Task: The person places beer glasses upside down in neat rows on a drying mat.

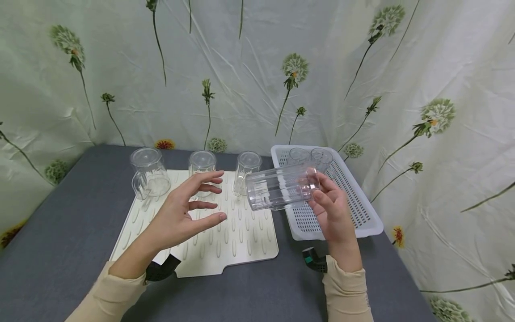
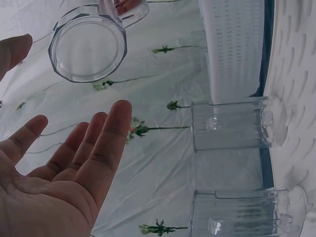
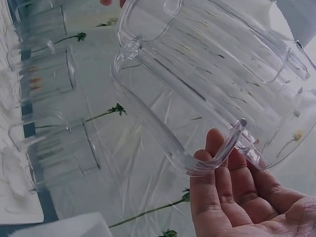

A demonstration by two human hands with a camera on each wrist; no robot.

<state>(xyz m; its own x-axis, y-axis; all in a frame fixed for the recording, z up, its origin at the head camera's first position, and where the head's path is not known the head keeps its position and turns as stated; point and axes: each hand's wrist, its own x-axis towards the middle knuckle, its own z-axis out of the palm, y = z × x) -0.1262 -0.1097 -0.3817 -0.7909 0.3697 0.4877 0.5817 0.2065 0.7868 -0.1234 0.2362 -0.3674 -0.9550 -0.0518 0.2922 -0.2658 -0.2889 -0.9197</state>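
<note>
My right hand [image 1: 331, 205] grips a clear plastic mug [image 1: 277, 185] near one end, holding it on its side in the air over the basket's near left part. In the right wrist view the mug's handle [image 3: 163, 133] comes down to the curled fingers [image 3: 232, 197]. My left hand [image 1: 187, 212] hovers over the white drainer board [image 1: 241, 237], fingers spread and thumb apart, holding nothing; the mug's round base [image 2: 89, 49] faces it. Behind stand three upside-down clear mugs: a left one [image 1: 149, 172], a middle one [image 1: 202, 163] and a right one [image 1: 247, 165].
A white perforated basket [image 1: 362, 223] stands right of the board, with two clear vessels [image 1: 310, 155] at its far end. Dark grey cloth [image 1: 249, 295] covers the table. A flower-patterned curtain [image 1: 241, 67] hangs behind and on the right.
</note>
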